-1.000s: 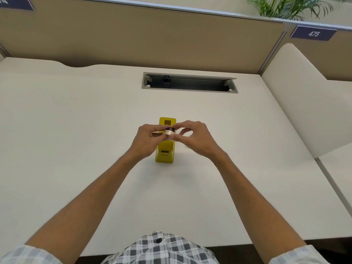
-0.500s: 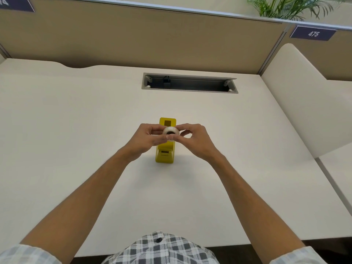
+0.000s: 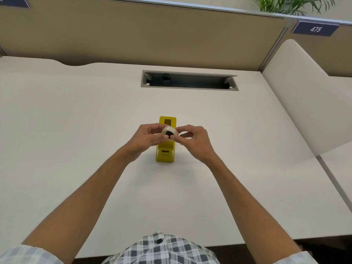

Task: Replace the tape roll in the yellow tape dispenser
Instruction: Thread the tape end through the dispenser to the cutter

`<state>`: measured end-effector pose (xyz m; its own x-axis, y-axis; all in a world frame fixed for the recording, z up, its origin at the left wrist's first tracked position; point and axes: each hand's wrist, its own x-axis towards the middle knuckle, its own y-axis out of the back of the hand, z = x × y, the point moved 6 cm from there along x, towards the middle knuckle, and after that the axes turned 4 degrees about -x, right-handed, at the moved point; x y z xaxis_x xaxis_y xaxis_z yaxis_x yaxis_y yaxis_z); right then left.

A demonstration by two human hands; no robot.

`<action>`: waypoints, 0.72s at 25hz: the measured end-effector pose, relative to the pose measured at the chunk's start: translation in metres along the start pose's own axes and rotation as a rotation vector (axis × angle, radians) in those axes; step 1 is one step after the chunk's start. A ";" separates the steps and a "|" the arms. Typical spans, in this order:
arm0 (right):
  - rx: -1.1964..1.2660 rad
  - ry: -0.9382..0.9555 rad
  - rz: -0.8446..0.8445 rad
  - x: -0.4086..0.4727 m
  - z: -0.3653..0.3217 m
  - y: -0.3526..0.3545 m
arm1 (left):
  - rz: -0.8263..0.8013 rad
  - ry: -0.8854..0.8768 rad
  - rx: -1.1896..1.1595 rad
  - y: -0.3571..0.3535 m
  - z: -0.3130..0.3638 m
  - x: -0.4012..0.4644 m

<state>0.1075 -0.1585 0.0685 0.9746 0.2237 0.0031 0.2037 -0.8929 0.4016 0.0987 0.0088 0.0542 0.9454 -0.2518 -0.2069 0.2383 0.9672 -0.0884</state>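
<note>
One bench point(image 3: 76, 130), off-white, fills most of the view. Landmark for everything below: the yellow tape dispenser point(image 3: 165, 151), standing on the bench about mid-frame, long axis running away from the person.

Tan partition wall point(image 3: 133, 35) runs along the bench's far edge, well beyond the dispenser. A second cream panel point(image 3: 297, 96) sits far right of the dispenser. Grey cable slot point(image 3: 188, 80) is cut into the bench beyond the dispenser, slightly right of it, flap open, dark plug visible at its left end. Blue plate reading 475 point(image 3: 315, 29) is on the partition, far and right of the dispenser. Green plant fronds point(image 3: 293, 4) show above the partition, also far right.

Checked shirt point(image 3: 162, 248) at the near edge, well short of the dispenser.

Left hand point(image 3: 145, 140) is just left of the dispenser, above it, fingers curled round the tape roll point(image 3: 170, 132), thumb on the near side. Right hand point(image 3: 192, 141) is just right of the dispenser, thumb and forefinger pinching the same roll from the right.

Tape roll: whitish, dark core facing the camera, tilted. It is held in the air over the dispenser's middle, between the two hands, not seated in it. Dispenser's far end shows a dark rectangular recess; near end shows a small slot.
</note>
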 end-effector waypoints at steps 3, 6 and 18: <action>0.051 -0.064 0.020 0.002 0.005 -0.001 | 0.009 0.037 -0.059 0.003 -0.002 0.003; 0.061 -0.086 0.040 0.004 0.006 -0.002 | -0.002 0.037 -0.025 0.005 0.000 0.006; -0.146 -0.087 0.353 0.010 0.002 -0.020 | 0.403 -0.249 0.435 0.023 -0.005 0.009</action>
<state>0.1135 -0.1391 0.0590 0.9879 -0.1270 0.0894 -0.1550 -0.8425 0.5159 0.1113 0.0282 0.0451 0.9905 0.0989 0.0956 -0.1272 0.9228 0.3636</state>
